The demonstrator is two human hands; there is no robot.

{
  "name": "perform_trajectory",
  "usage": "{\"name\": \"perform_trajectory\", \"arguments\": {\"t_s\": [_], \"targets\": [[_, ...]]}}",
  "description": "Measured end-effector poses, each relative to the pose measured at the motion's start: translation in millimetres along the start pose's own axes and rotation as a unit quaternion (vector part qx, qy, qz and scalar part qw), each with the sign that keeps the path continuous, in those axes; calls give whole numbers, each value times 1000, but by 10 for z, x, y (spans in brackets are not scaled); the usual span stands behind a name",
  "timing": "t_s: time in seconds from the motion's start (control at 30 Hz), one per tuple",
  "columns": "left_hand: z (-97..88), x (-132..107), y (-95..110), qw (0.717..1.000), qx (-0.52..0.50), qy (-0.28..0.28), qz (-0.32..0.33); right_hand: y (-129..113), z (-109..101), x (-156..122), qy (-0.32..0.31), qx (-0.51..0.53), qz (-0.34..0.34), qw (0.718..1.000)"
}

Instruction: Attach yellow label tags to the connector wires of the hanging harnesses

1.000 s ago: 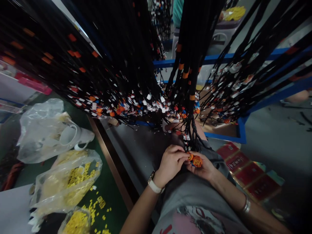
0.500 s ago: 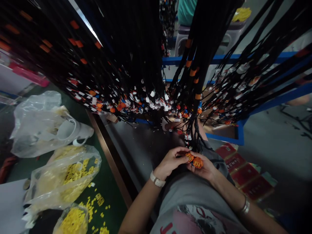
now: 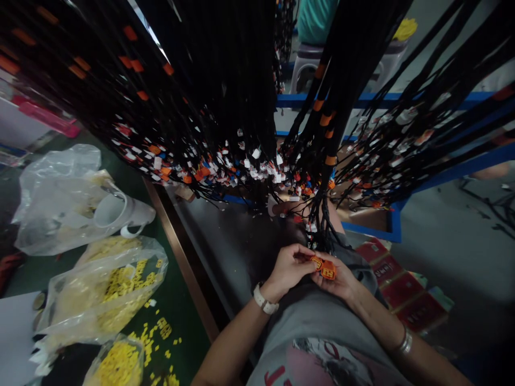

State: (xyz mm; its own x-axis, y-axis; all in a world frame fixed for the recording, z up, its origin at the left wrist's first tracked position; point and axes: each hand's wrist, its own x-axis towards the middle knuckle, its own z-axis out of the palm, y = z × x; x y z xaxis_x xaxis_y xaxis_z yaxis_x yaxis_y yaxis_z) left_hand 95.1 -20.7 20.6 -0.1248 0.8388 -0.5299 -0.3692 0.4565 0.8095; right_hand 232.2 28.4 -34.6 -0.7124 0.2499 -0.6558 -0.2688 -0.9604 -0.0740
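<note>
left hand (image 3: pixel 288 269) pinching an orange plug (image 3: pixel 317 262) | right hand (image 3: pixel 341 280) kinda cupping second plug (image 3: pixel 329 271) | black cables (image 3: pixel 324 212) dangling nearby

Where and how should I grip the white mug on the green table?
Probably by its handle, coming in from the brown table edge, slightly above the bag of yellow pieces: the loop juts from the mug's side toward that bag, while its mouth faces left, toward the clear bag.

Grey printed shirt (image 3: pixel 298 308), 1 white watchband (image 3: pixel 264 301), bracelet (image 3: pixel 406 341)
</note>
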Motion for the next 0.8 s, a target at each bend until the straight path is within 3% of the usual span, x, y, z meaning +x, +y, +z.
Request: {"name": "perform_trajectory", "arguments": {"t_s": [0.13, 0.23, 0.5, 0.7, 0.8], "targets": [[-26, -5, 5, 1000, 6, -20, 17, -1, 10, 5, 26, 34, -3, 999], [-68, -2, 21, 998, -3, -55, 9, -7, 28, -1, 11, 33, 6, 999], [-54, 5, 6, 999, -44, -14, -16, -6, 59, -3, 6, 26, 15, 1000], [-106, 14, 17, 998, -13, -63, -3, -16, 97, -14, 40, 20, 7, 999], [-116, 23, -15, 998, 10, -56, 10, -3, 105, -6, 54, 9, -10, 998]]}}
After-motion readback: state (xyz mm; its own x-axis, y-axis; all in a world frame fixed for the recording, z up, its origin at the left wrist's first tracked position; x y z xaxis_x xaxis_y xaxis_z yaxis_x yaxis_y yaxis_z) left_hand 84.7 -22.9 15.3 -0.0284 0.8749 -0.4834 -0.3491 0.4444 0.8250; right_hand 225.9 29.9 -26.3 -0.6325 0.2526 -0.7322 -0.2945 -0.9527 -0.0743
